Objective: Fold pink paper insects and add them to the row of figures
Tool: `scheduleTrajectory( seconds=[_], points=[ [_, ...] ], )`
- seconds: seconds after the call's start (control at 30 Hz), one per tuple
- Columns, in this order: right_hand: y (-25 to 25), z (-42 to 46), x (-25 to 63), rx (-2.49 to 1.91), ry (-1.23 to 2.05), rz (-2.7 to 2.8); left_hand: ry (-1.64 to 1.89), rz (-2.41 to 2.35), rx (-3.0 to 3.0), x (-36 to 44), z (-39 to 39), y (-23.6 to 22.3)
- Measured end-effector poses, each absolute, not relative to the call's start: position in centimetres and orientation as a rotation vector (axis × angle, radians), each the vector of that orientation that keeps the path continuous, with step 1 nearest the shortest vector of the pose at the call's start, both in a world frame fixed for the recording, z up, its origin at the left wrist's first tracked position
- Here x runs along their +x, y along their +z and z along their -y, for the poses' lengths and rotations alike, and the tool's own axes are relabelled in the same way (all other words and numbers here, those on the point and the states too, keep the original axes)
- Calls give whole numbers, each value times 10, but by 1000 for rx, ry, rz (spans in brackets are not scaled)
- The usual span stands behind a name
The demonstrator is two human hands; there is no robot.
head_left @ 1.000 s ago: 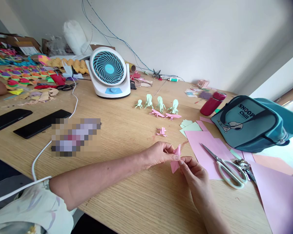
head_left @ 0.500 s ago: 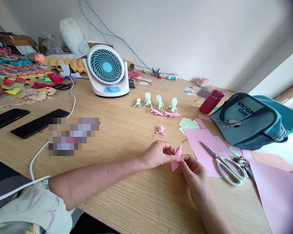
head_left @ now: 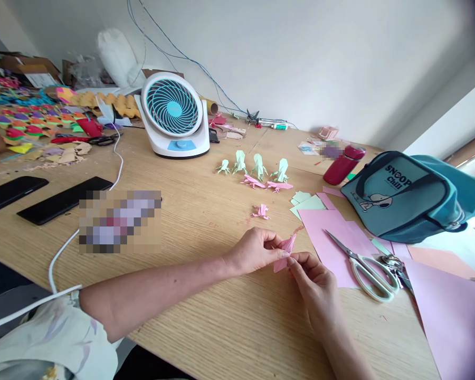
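Both my hands pinch a small folded pink paper piece (head_left: 285, 248) just above the wooden table (head_left: 206, 211). My left hand (head_left: 257, 249) grips its left side with thumb and fingers closed. My right hand (head_left: 311, 277) pinches its lower right edge. A tiny pink folded figure (head_left: 261, 211) lies a little beyond my hands. Farther back stand several pale green folded figures (head_left: 257, 166) with pink ones (head_left: 267, 184) in front of them.
White-handled scissors (head_left: 364, 266) lie on pink paper sheets (head_left: 332, 237) to the right, next to a teal bag (head_left: 407, 195) and a red bottle (head_left: 342, 163). A small fan (head_left: 173, 116), two dark phones (head_left: 63, 199), a white cable (head_left: 63, 248) and coloured paper scraps (head_left: 35, 124) fill the left.
The pink piece has tipped from nearly upright to more slanted between my fingers. My hands stay in about the same place.
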State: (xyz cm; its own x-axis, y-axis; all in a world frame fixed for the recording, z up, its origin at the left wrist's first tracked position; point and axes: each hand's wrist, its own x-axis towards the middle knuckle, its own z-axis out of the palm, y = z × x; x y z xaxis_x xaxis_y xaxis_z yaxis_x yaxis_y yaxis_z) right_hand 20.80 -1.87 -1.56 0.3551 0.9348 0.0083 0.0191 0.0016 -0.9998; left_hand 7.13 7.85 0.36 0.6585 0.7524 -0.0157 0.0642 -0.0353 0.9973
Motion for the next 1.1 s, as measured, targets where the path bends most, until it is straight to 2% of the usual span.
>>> scheduleTrajectory(
  seconds=[0.2, 0.57, 1.1],
  points=[
    [-15, 18, 210, -1368, 911, 964, 623, -697, 1543, 70, -80, 5],
    [-11, 17, 215, -1336, 939, 831, 395, -713, 1671, 68, -79, 7],
    [-12, 17, 219, -1293, 982, 702, 498, -723, 1743, 69, -76, 7]
  ],
)
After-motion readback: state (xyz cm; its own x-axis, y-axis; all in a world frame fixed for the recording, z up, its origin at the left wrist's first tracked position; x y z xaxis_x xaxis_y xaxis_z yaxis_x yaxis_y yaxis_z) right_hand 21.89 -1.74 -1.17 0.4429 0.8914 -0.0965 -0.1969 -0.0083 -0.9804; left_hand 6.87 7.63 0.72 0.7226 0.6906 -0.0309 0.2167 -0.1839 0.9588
